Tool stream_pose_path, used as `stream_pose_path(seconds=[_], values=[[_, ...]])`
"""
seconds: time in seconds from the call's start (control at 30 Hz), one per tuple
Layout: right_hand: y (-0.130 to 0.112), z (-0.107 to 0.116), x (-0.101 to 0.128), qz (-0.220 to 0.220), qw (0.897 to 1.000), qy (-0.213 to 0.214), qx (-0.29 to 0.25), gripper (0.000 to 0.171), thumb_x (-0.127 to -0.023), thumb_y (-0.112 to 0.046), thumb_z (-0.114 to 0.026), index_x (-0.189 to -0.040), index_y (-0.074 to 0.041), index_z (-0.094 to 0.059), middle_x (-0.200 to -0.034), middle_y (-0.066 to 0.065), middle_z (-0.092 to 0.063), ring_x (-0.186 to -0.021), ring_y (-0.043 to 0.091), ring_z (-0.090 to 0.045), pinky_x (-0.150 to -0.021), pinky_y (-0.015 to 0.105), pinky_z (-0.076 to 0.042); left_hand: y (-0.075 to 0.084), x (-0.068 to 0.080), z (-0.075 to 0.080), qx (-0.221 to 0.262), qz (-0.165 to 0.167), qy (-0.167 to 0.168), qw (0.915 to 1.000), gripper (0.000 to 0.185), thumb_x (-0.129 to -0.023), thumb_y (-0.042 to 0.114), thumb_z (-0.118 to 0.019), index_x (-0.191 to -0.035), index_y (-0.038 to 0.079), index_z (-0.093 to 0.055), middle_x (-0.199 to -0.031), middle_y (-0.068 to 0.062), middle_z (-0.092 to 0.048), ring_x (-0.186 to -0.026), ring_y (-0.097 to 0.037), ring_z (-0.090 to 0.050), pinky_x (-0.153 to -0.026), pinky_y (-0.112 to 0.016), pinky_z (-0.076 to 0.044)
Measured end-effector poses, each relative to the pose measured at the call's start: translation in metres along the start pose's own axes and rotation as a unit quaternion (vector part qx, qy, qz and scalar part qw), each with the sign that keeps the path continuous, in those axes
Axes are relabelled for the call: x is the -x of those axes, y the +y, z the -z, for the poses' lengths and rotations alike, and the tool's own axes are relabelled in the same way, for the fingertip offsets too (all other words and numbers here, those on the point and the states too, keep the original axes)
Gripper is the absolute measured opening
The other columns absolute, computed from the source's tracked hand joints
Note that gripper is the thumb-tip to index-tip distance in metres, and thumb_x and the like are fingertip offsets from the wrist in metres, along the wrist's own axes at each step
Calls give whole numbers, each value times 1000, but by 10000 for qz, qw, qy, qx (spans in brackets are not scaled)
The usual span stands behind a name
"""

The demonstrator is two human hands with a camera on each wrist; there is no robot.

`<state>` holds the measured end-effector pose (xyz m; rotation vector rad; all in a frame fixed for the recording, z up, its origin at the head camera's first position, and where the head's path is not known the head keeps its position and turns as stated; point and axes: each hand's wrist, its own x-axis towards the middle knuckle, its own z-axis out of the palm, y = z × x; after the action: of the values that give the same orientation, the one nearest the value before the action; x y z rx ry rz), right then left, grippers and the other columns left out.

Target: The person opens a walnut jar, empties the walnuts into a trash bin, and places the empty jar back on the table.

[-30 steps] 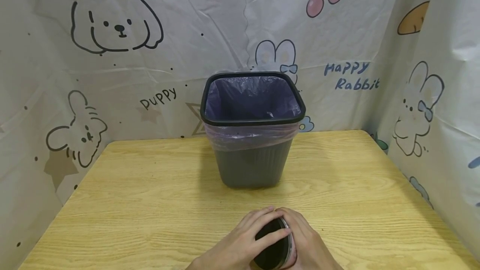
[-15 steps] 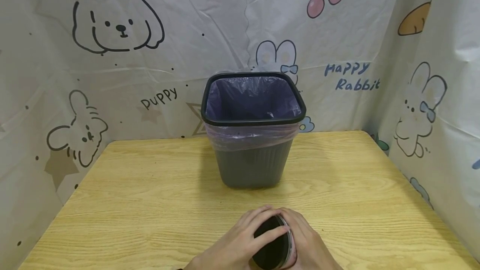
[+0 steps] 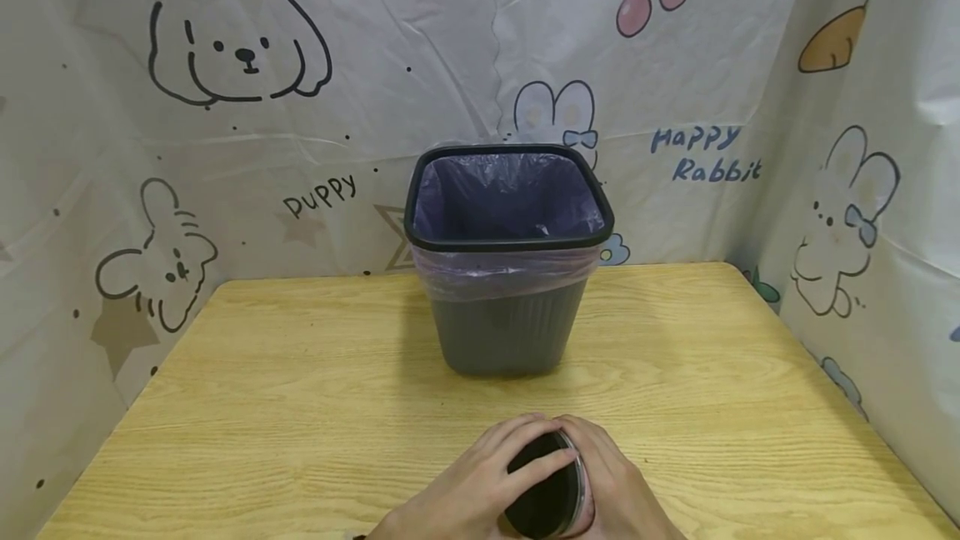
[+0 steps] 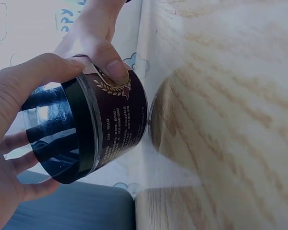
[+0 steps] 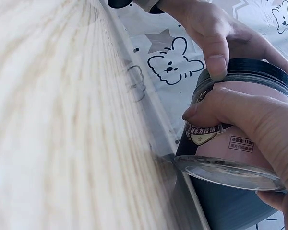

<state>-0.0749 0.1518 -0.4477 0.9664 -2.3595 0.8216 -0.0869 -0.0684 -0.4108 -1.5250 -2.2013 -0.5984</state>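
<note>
While both hands meet at the near edge of the counter [image 3: 300,373], a round jar [image 3: 546,494] sits between them, held just above the wood. The left hand [image 3: 457,498] wraps its fingers over the black lid [image 4: 62,143], thumb and fingertips curled round the rim. The right hand [image 3: 618,494] closes round the jar's body, thumb pressed across the dark printed label [image 5: 216,134]; from the right wrist view the clear base [image 5: 228,172] faces down and outward.

Judging by how things lie, the lid looks seated on the jar, so opening it seems barely begun: the grip is set on both halves, but no gap shows between lid and body. Whatever is inside cannot be made out.

Towards the far edge of the counter, near its middle, stands a dark grey wastebasket [image 3: 506,323] with a black rim, lined with a pale purple bag [image 3: 502,198] folded over the top; well apart from the hands. Its inside looks bare as far as the head view shows.

Pale wood grain covers the counter. Cartoon-printed sheeting [image 3: 225,107] with puppies, rabbits and cherries hangs behind and along both sides.
</note>
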Motion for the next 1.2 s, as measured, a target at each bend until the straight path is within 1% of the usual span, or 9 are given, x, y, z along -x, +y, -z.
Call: stream_pose_path(seconds=[0.23, 0.47, 0.6, 0.8, 1.2], values=[[0, 0, -1, 48, 10000, 48, -64, 109, -60, -60, -84, -142, -3, -41, -132, 9, -51, -114, 25, -54, -81, 46, -54, 0, -1, -1, 30, 44, 17, 10000, 91, -75, 55, -76, -147, 16, -37, -148, -11, -34, -134, -22, -36, -107, -38, -36], [1, 0, -1, 66, 10000, 66, -21, 108, -60, -59, -84, -142, -3, -42, -131, 8, -52, -114, 24, -54, -82, 46, -54, -1, 0, -2, 189, 173, -20, 9997, 94, -74, 53, -78, -149, 17, -35, -147, -9, -34, -131, -20, -39, -106, -34, -37], [1, 0, -1, 74, 9999, 82, 34, 108, -59, -59, -85, -141, -3, -43, -131, 8, -52, -115, 24, -54, -82, 46, -54, 0, 1, -2, 192, 246, -40, 9995, 94, -74, 54, -77, -149, 17, -34, -147, -8, -33, -130, -20, -39, -105, -34, -39], [1, 0, 0, 79, 9999, 70, 64, 108, -59, -61, -84, -141, -3, -43, -131, 9, -52, -115, 24, -54, -82, 46, -54, 1, 1, -2, 331, 406, -108, 9986, 96, -74, 54, -78, -151, 19, -32, -148, -7, -32, -130, -21, -39, -102, -36, -42], [1, 0, 0, 76, 10000, 51, 26, 109, -59, -62, -84, -141, -3, -42, -132, 8, -51, -116, 24, -53, -81, 46, -54, 2, 2, -2, 187, 478, -71, 9987, 97, -74, 57, -76, -151, 18, -32, -147, -8, -33, -127, -21, -40, -99, -35, -44]])
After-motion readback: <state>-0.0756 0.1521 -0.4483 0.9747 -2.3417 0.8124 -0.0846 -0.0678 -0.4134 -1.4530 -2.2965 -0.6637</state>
